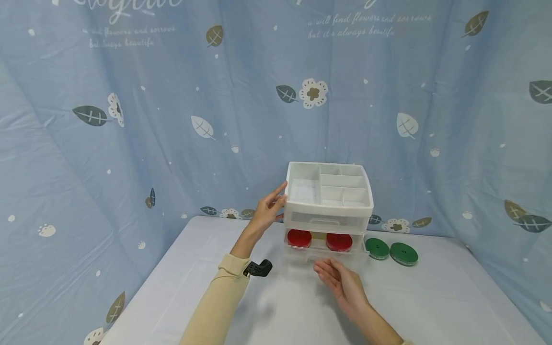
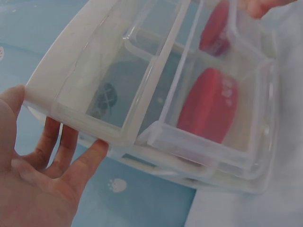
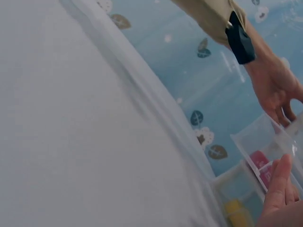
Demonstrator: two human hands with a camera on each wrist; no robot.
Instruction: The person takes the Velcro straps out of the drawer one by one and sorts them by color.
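A white plastic drawer unit [image 1: 329, 209] with a divided top tray stands at the back of the table. One of its clear drawers [image 1: 324, 253] is pulled out, with two red round containers [image 1: 299, 238] inside. My left hand [image 1: 268, 209] rests on the unit's left side, fingers spread; the left wrist view shows its fingertips along the side and lower edge. Just before the pulled-out drawer's front is my right hand [image 1: 342, 282], fingers straight and together, holding nothing; whether it touches the drawer I cannot tell. Behind the red containers something yellow [image 1: 318, 235] shows.
Two green round containers [image 1: 404, 254] lie on the white tablecloth [image 1: 448, 292], right of the unit. A blue patterned curtain [image 1: 250, 105] hangs directly behind the table. A black device [image 1: 258, 268] is strapped at the left wrist.
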